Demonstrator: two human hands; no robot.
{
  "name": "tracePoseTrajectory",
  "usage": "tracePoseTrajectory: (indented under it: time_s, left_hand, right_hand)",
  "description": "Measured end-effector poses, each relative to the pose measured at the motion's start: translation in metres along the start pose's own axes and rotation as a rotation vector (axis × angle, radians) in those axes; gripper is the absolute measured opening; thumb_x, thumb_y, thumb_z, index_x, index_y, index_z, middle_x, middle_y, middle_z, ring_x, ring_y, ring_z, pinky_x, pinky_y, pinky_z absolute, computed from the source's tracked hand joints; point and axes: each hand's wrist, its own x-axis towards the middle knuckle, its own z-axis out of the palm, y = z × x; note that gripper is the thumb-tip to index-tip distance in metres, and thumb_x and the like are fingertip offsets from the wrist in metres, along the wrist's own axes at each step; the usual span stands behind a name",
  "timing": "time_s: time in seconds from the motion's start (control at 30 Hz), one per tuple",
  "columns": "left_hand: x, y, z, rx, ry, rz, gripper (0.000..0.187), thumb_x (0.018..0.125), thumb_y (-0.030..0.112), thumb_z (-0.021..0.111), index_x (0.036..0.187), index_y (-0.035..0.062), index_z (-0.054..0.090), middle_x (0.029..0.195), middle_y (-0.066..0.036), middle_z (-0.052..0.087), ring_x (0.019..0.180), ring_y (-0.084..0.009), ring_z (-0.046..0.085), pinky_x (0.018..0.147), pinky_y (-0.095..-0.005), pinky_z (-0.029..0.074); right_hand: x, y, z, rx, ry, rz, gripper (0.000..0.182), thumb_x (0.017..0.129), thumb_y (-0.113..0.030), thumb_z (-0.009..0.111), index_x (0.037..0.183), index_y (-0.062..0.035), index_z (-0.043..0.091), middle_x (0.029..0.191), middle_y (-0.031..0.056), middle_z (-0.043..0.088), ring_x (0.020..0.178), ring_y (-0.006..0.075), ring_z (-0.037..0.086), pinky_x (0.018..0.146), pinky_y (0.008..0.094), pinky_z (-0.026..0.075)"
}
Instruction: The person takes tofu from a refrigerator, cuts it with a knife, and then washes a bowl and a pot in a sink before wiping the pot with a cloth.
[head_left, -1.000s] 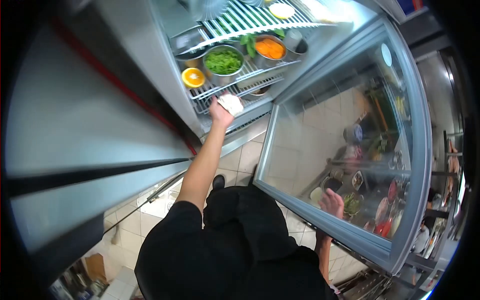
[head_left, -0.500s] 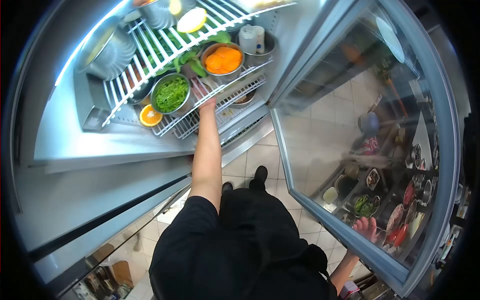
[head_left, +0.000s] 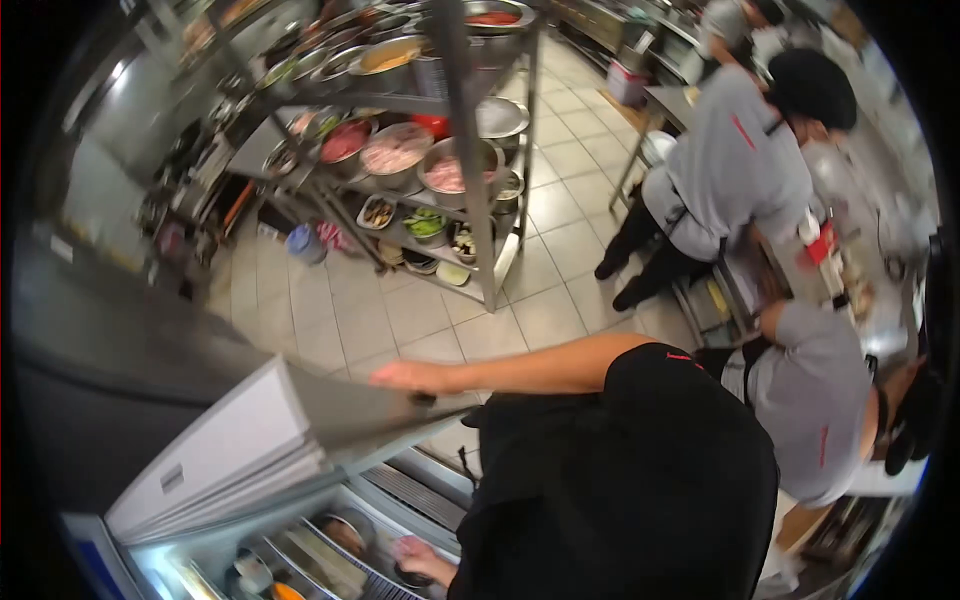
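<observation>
fridge (head_left: 410, 495): risk = l hand is in among the shelves; a knock vs nearby containers could spill food. cause: head view is mostly on the room, inside sits at btm edge, so prob. poorly watched.
fridge door (head_left: 345, 415): risk = could swing in on the l arm if r hand slips or shoves it.
nearest co-worker (head_left: 815, 390): grey top, close behind the body; risk = bump if a quick step back is made.
r hand (head_left: 415, 378): arm stretched out, at door edge, looks in contact; blurred, can't tell if gripping or flat.
food bowl (head_left: 348, 532): in fridge, near l hand, apart from it.
l hand (head_left: 424, 562): low in fridge; grasp can't be told, blur.
dark round dish (head_left: 408, 578): right by l hand's fingers, maybe touching; well apart from r hand.
</observation>
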Motion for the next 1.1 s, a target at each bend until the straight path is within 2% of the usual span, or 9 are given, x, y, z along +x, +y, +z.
tracePoseTrajectory:
  time_s: [0.1,0.2,0.33,0.43,0.57,0.6,0.67,0.93,1.1]
  left_hand:
    - [-0.033,-0.058,0.046,0.732,0.446,-0.383,0.013,0.083,0.016,0.046,0.086,0.0056,0.054,0.081,-0.005,0.059,0.08,-0.0229,0.058,0.07,-0.0342,0.047]
    - [-0.043,-0.11,0.066,1.116,0.353,-0.701,0.015,0.082,0.016,0.046,0.085,0.0045,0.055,0.08,-0.005,0.059,0.079,-0.0229,0.058,0.069,-0.0342,0.047]
    - [-0.041,-0.143,0.067,1.579,0.003,-0.957,0.017,0.081,0.018,0.047,0.083,0.003,0.056,0.079,-0.006,0.059,0.077,-0.0228,0.057,0.068,-0.0342,0.046]
    - [-0.029,-0.167,0.05,1.946,-0.427,-0.991,0.019,0.08,0.018,0.047,0.082,0.0018,0.057,0.078,-0.007,0.059,0.076,-0.0228,0.057,0.068,-0.0342,0.046]
    - [0.051,-0.248,0.061,2.226,-1.133,-0.497,0.022,0.079,0.02,0.048,0.081,0.0003,0.057,0.076,-0.007,0.059,0.075,-0.0228,0.057,0.067,-0.0342,0.046]
    - [0.089,-0.264,0.188,1.78,-0.658,-0.625,0.026,0.074,0.02,0.054,0.085,-0.0026,0.059,0.079,-0.013,0.061,0.076,-0.0255,0.059,0.069,-0.0349,0.046]
    - [0.154,-0.349,0.227,1.699,-0.18,-0.835,0.031,0.071,0.021,0.058,0.094,-0.0007,0.061,0.085,-0.017,0.064,0.081,-0.0279,0.061,0.073,-0.0361,0.047]
    - [0.269,-0.715,0.546,1.665,-1.287,-0.8,0.034,0.07,0.019,0.056,0.101,0.0049,0.059,0.098,-0.016,0.06,0.095,-0.0315,0.056,0.083,-0.0387,0.045]
    - [0.29,-0.915,0.618,1.629,-1.832,-0.659,0.031,0.067,0.017,0.052,0.094,0.0039,0.059,0.097,-0.019,0.061,0.096,-0.034,0.056,0.082,-0.0415,0.045]
  right_hand:
    - [-0.062,-0.059,0.041,0.227,-0.093,0.019,0.033,0.09,-0.034,0.047,0.097,-0.0032,0.059,0.094,0.0033,0.06,0.086,0.0107,0.055,0.078,0.0269,0.044]
    - [-0.106,-0.088,0.043,0.245,-0.223,0.232,0.035,0.087,-0.036,0.053,0.109,-0.008,0.053,0.102,0.0088,0.06,0.076,0.0158,0.061,0.07,0.0315,0.047]
    - [-0.146,-0.044,-0.021,-0.257,-0.184,0.096,0.039,0.08,-0.033,0.059,0.11,-0.0094,0.054,0.106,0.0149,0.06,0.089,0.0317,0.059,0.076,0.0394,0.045]
    - [-0.18,0.0,-0.104,-0.564,-0.283,0.403,0.041,0.078,-0.032,0.059,0.113,-0.0105,0.054,0.102,0.0163,0.061,0.095,0.035,0.056,0.081,0.0435,0.043]
    - [-0.24,0.026,-0.22,-0.631,-0.09,0.664,0.043,0.079,-0.032,0.058,0.116,-0.0093,0.052,0.099,0.0182,0.06,0.094,0.0346,0.056,0.08,0.0433,0.043]
    - [-0.255,0.025,-0.254,-0.589,-0.014,0.704,0.044,0.08,-0.032,0.058,0.117,-0.0088,0.051,0.099,0.0185,0.06,0.094,0.0345,0.057,0.08,0.0428,0.044]
    - [-0.301,0.066,-0.309,-0.518,0.135,0.635,0.045,0.081,-0.031,0.057,0.118,-0.0077,0.049,0.098,0.0174,0.061,0.093,0.0334,0.057,0.079,0.041,0.044]
    - [-0.467,0.056,-0.386,-0.187,0.601,1.004,0.044,0.081,-0.028,0.061,0.118,-0.0057,0.052,0.094,0.0136,0.064,0.08,0.0237,0.062,0.07,0.0328,0.048]
    - [-0.393,-0.051,-0.418,-0.052,0.872,0.998,0.048,0.081,-0.026,0.062,0.123,-0.0063,0.048,0.112,0.016,0.058,0.097,0.0252,0.059,0.081,0.0336,0.046]
